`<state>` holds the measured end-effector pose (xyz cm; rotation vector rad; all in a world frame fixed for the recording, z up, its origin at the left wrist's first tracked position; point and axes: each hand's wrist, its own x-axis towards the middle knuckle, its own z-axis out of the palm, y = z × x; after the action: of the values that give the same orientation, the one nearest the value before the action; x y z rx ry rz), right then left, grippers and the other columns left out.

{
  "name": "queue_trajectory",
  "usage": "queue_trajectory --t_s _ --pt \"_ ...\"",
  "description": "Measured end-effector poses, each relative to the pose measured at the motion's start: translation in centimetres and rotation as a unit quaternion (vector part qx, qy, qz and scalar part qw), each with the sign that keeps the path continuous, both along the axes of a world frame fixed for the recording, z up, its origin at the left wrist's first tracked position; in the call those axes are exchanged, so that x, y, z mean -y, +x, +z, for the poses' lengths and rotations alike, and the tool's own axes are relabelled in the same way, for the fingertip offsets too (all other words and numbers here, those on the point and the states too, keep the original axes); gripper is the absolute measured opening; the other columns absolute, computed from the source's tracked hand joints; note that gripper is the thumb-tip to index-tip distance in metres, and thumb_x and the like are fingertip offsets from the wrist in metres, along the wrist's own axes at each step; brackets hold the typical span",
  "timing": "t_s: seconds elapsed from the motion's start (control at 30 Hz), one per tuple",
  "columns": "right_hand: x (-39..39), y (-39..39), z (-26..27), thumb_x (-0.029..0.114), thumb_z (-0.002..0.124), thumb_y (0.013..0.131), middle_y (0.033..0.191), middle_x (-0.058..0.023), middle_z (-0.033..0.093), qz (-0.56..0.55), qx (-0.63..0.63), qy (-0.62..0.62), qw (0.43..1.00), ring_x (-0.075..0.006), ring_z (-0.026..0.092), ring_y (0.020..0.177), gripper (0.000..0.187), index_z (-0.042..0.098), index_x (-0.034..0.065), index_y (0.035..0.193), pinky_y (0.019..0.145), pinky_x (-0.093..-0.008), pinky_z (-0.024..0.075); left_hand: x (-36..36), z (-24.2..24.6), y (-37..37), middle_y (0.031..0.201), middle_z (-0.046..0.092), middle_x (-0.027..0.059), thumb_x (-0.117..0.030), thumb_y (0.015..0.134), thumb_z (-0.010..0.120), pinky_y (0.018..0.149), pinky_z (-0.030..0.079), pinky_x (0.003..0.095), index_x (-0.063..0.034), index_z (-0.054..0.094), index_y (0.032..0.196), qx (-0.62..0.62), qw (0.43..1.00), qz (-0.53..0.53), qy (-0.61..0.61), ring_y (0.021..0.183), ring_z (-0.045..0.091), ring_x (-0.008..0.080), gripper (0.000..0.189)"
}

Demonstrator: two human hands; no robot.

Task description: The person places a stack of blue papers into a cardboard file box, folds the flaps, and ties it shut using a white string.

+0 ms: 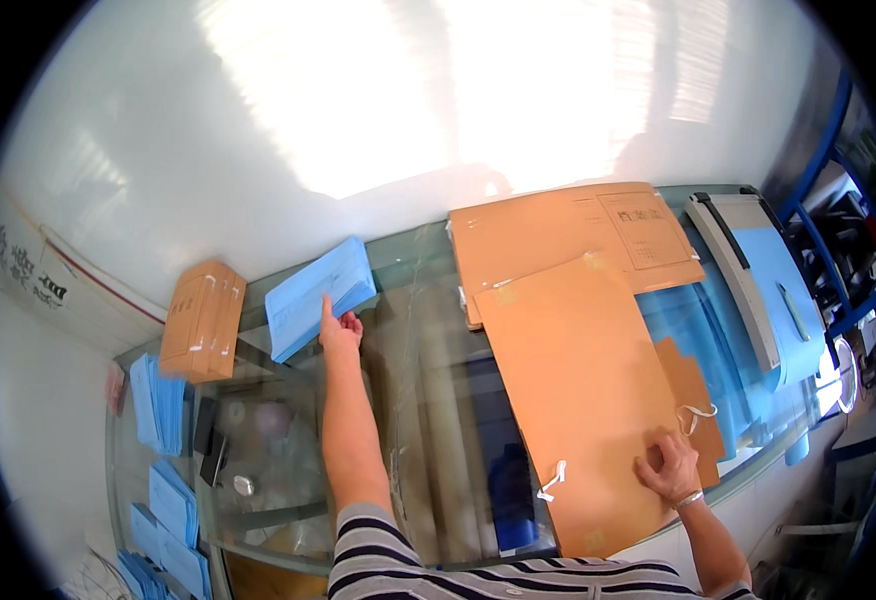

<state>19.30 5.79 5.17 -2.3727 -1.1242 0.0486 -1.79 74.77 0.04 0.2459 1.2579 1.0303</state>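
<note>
My left hand (341, 322) reaches forward to a stack of blue paper folders (318, 300) near the wall. Its thumb lies on top of the stack and its other fingers are at the near edge; how firmly they grip cannot be told. My right hand (670, 465) rests with curled fingers on a large brown cardboard folder (580, 382), which has white tie strings (555, 480). A notched brown flap (687, 375) with another white string sticks out on its right. The folder's far end overlaps a pile of brown file boxes (535, 232) bearing printed writing.
A paper cutter (734, 277) with blue sheets and a pen (793, 311) stands at the right on the glass table (423, 262). Upright brown file boxes (201, 322) and several blue folder stacks (158, 405) line the left side. A wall bounds the far edge.
</note>
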Motion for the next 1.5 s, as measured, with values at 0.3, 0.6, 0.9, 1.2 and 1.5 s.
queue_trajectory --t_s 0.3,0.6,0.9,1.2,1.5 --pt "0.0 -0.2 0.5 0.038 0.080 0.079 0.090 -0.0096 0.063 -0.017 -0.013 -0.030 0.999 -0.0336 0.067 0.081 0.035 0.063 0.0109 0.092 0.066 -0.0469 0.0491 2.2 -2.4 -1.6 0.110 0.070 0.0136 -0.011 0.085 0.073 0.092 0.064 0.0510 -0.0010 0.062 0.117 0.192 0.977 0.035 0.082 0.104 0.071 0.0317 0.035" --pt "0.9 0.1 0.1 0.038 0.080 0.079 0.094 -0.0102 0.065 0.009 -0.021 0.017 1.000 -0.0338 0.067 0.086 0.035 0.063 0.0110 0.096 0.069 -0.0475 0.0506 20.4 1.9 -5.5 0.122 0.071 0.0153 0.001 0.087 0.062 0.091 0.064 0.0485 0.0041 0.058 0.124 0.265 0.957 -0.087 0.079 0.109 0.073 0.0332 0.038" --pt "2.0 0.7 0.5 0.042 0.080 0.083 0.093 -0.0113 0.066 0.051 -0.082 0.062 0.993 -0.0333 0.066 0.083 0.038 0.064 0.0092 0.096 0.071 -0.0459 0.0534 39.8 11.0 -6.4 0.121 0.071 0.0146 0.003 0.084 0.063 0.092 0.064 0.0440 0.0034 0.060 0.124 0.328 0.933 -0.118 0.090 0.107 0.074 0.0282 0.040" --pt "2.9 4.0 -1.5 0.064 0.066 0.096 0.113 -0.0155 0.072 0.148 -0.437 0.050 0.886 -0.0269 0.069 0.105 0.065 0.065 0.0057 0.124 0.086 -0.0408 0.0551 53.0 13.4 1.1 0.145 0.060 0.0246 -0.007 0.087 0.064 0.114 0.046 0.0647 0.0079 0.049 0.145 0.247 0.928 -0.203 0.190 0.136 0.057 0.0422 0.062" --pt "10.1 9.9 9.9 0.064 0.061 0.100 0.160 -0.0156 0.047 0.292 -0.771 0.447 0.347 -0.0295 0.052 0.140 0.092 0.031 0.0047 0.163 0.115 -0.0488 0.0444 61.7 10.3 25.6 0.145 0.059 0.0235 -0.003 0.086 0.065 0.114 0.046 0.0627 0.0073 0.049 0.146 0.051 0.852 -0.443 0.274 0.135 0.056 0.0408 0.062"
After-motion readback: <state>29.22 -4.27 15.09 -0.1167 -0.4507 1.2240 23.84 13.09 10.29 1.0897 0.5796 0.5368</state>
